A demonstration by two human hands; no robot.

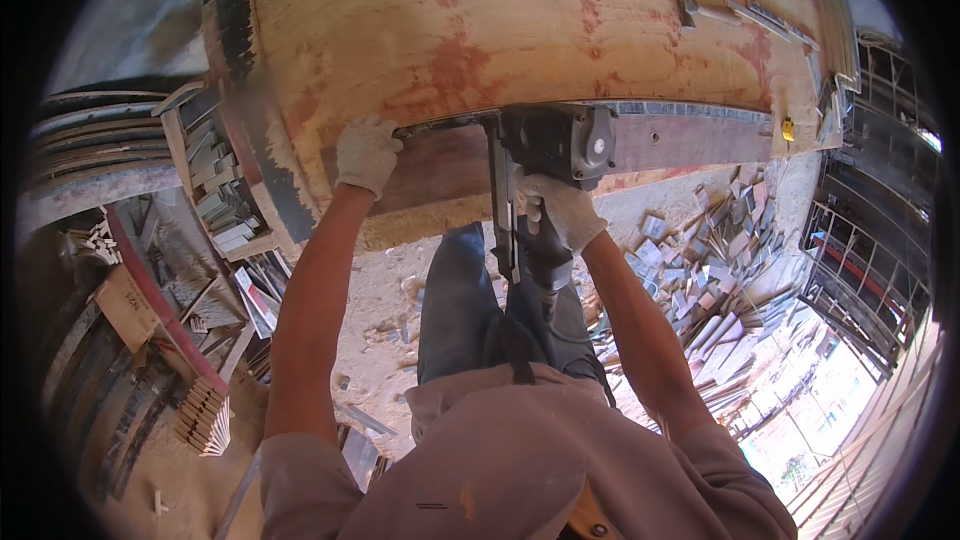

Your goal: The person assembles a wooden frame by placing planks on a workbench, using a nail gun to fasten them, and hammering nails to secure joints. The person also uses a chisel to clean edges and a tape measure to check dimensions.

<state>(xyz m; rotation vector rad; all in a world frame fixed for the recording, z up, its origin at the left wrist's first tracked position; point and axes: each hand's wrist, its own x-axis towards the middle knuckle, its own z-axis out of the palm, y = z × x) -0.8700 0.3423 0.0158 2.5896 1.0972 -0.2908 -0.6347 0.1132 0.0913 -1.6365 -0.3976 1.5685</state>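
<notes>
A pneumatic nail gun (550, 145) with a black body and a round grey cap lies across the near side of the workbench. My right hand (562, 212), in a pale work glove, is closed around its handle. The gun's long metal magazine (502, 205) points back toward my body. Under the gun runs a reddish-brown wooden board (690, 138), set along the bench's near edge. My left hand (368, 155), also gloved, grips the left end of this board. Its fingers curl over the board's far edge, and its thumb is hidden. The gun's nose is hard to make out.
A hammer (705, 10) and thin metal bars (775, 22) lie on the stained plywood benchtop (400, 10). At its right corner is a yellow tape measure (788, 129). Wood offcuts (715, 270) cover the floor at right. Stacked wood pieces (222, 185) stand at left.
</notes>
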